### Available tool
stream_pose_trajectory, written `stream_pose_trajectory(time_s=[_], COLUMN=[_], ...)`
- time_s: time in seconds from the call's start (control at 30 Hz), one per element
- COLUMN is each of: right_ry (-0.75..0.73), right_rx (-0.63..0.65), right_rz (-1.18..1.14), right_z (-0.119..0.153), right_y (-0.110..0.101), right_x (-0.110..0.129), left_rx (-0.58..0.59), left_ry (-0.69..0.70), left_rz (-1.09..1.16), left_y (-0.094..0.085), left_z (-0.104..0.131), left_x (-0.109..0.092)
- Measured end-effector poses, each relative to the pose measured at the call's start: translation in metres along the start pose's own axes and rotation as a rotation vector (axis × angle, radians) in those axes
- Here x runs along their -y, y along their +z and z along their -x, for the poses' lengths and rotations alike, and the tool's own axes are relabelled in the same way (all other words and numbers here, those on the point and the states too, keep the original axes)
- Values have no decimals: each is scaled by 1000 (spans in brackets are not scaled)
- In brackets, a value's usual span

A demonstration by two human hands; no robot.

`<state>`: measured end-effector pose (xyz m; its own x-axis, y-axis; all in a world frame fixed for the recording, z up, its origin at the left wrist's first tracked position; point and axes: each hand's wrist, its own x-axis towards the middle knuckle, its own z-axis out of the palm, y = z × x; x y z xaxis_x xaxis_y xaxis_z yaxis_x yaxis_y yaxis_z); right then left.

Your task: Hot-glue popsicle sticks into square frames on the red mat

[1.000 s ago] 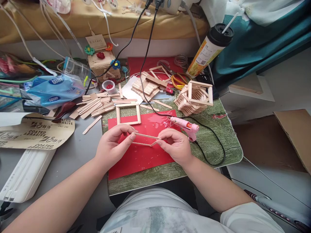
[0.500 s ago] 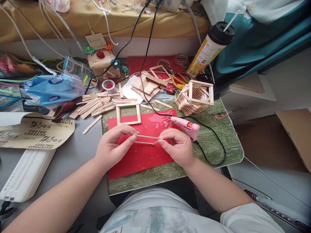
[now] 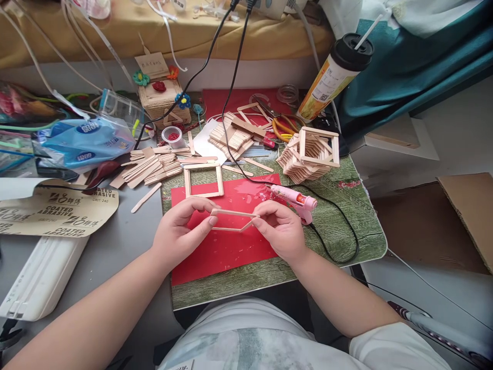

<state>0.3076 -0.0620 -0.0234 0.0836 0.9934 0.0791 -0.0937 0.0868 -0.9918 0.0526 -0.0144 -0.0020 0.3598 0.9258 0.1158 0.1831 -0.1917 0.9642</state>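
Note:
A wooden stick frame (image 3: 235,213) is held in the air over the red sheet (image 3: 231,257). My left hand (image 3: 183,226) pinches its left end between thumb and fingers. At its right end, the fingers of my right hand (image 3: 279,228) are closed on it. The frame is tilted, seen nearly edge-on, and its left side is hidden by my fingers. Another square stick frame (image 3: 204,194) lies at the sheet's upper left edge. A pink glue gun (image 3: 295,196) rests just beyond my right hand. Stacked square frames (image 3: 308,154) stand behind it.
Loose sticks (image 3: 150,167) and bundled sticks (image 3: 233,136) lie behind my hands. A tilted cup (image 3: 327,82) with a straw stands at the back right. A black cable (image 3: 346,221) loops on the right. Sandpaper (image 3: 57,210) and a white power strip (image 3: 44,277) are at left.
The held frame has tilted slightly, so more of its near stick's face and its right side show. Both hands keep their grip and have shifted only a little.

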Motion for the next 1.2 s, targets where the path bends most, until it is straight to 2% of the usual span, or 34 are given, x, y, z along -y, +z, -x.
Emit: stream_pose_trajectory(time_s=[0.1, 0.2, 0.37, 0.53, 0.6, 0.73, 0.9, 1.03, 1.2], right_ry=[183, 272, 283, 277, 275, 265, 273, 341, 445], right_rx=[-17, -13, -1, 3, 0, -4, -8, -11, -28], right_rz=[-127, -171, -182, -171, -152, -132, -146, -225, -330], right_z=[-1, -4, -5, -4, -4, -4, -5, -7, -5], right_y=[-1, -1, 1, 3, 3, 2, -1, 1, 8], right_x=[-2, -2, 0, 0, 0, -1, -4, -6, 5], left_rx=[-40, -115, -101, -72, -80, -187, -435, -473, -470], left_ry=[-70, -85, -59, 37, 28, 34, 22, -40, -30], left_rz=[23, 31, -1, -136, -81, 133, 156, 155, 70], left_y=[2, 4, 3, 1, 1, 1, -7, -17, -26], left_z=[-1, -3, -5, -4, -4, -7, -15, -20, -22], left_x=[1, 2, 2, 3, 4, 5, 7, 12, 18])
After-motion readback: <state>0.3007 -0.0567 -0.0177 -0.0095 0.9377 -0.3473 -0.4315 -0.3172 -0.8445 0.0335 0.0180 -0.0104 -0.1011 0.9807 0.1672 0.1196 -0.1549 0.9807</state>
